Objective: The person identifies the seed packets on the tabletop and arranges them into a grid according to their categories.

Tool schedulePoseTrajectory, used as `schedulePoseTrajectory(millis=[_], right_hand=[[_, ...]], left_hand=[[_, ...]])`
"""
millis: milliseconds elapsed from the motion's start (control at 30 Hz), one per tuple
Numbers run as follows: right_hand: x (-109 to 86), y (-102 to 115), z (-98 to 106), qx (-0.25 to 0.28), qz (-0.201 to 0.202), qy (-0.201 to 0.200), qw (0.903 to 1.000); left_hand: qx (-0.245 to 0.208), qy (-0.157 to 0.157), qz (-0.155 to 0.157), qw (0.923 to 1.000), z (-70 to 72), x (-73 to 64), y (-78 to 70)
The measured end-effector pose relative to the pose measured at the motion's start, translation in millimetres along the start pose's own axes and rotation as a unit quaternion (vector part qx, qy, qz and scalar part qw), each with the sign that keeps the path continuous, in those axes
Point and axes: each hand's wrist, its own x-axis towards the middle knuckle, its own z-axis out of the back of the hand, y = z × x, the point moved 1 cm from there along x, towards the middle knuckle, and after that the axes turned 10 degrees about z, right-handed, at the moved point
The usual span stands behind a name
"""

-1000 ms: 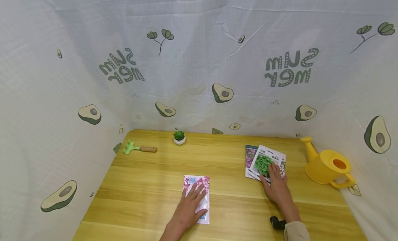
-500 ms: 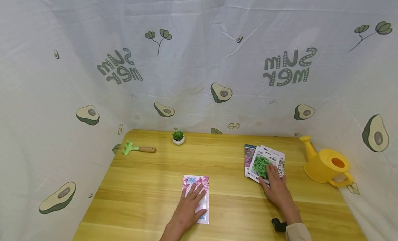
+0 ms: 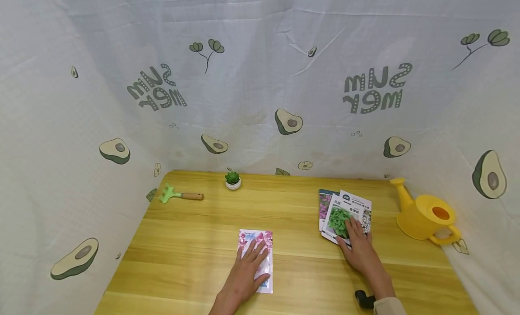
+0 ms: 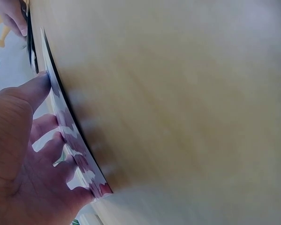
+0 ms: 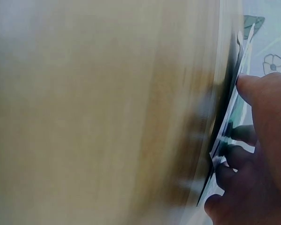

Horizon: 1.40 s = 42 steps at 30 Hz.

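Note:
My left hand (image 3: 243,279) rests with spread fingers on a packet printed with pink flowers (image 3: 266,236), near the table's front middle. In the left wrist view the thumb (image 4: 34,89) touches the packet's edge. At the right, my right hand (image 3: 361,247) lies with extended fingers on a packet showing green leaves (image 3: 338,220). That packet overlaps a white-flower packet (image 3: 365,209) and a purple-flower packet (image 3: 324,204). The right wrist view shows the right thumb (image 5: 253,89) at the stack's edge and the other fingers on its face.
A yellow watering can (image 3: 422,218) stands right of the stack. On the far left lies a small green rake (image 3: 178,194) with a wooden handle. A potted succulent (image 3: 233,180) stands near the table's (image 3: 292,270) back edge. Printed cloth (image 3: 243,80) surrounds the table.
My right hand has slid the leafy packet slightly left and toward me, showing more of the white-flower packet beneath. My left hand has stayed on the pink-flower packet.

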Motion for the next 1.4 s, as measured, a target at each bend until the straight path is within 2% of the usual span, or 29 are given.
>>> schedulePoseTrajectory(millis=[200, 467, 700, 933, 1167, 1400], right_hand=[[-4.7, 4, -1, 0.003, 0.0, 0.006, 1.0], [-4.6, 7, -4, 0.002, -0.001, 0.01, 0.9999], [-6.5, 12, -6, -0.01, 0.003, 0.009, 0.9999], [-6.8, 17, -7, -0.011, 0.011, 0.01, 0.9998], [-7.4, 19, -10, -0.002, 0.012, 0.013, 0.9999], [-8.4, 22, -10, -0.003, 0.011, 0.016, 0.9998]], left_hand=[[0.01, 0.02, 0.012, 0.9997, 4.1, 0.4, -2.1], [-0.003, 0.005, 0.003, 1.0, 0.5, 1.1, -0.6], [0.006, 0.024, 0.012, 0.9996, 4.2, 1.2, -4.0], [-0.001, 0.01, 0.01, 0.9999, 2.3, 1.1, -2.4], [-0.008, 0.034, 0.03, 0.9989, 0.9, 0.6, -1.8], [-0.004, 0.032, 0.026, 0.9991, 3.1, 1.3, -3.6]])
